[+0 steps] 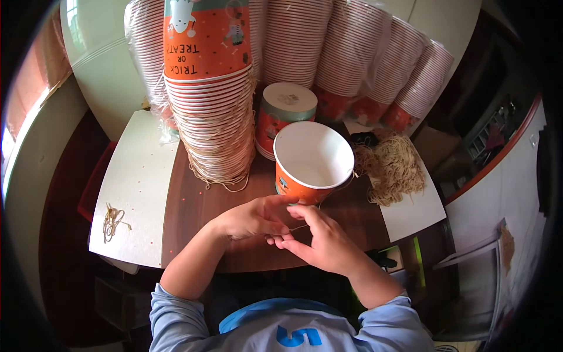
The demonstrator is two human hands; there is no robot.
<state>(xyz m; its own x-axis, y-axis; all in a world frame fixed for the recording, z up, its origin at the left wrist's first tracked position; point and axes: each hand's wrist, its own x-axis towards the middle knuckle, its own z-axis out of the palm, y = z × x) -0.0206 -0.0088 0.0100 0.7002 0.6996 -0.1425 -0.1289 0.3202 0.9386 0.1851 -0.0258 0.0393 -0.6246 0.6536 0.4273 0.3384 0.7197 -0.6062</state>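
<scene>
Just beyond the left hand [253, 219] and right hand [324, 240], an orange tub [313, 162]

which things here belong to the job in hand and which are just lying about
Likely in the job:
left hand, right hand
thin cord between them
open orange bucket
tan cord pile
corded bucket stack
upturned bucket
wrapped bucket stacks, perhaps stock

Probably just lying about:
small cord bundle at left
dark object beside the pile

Brown-and-white table [196, 234]; pinkish curtain [44, 61] at far left; glossy pale-green panel [97, 73] behind table's left side
</scene>
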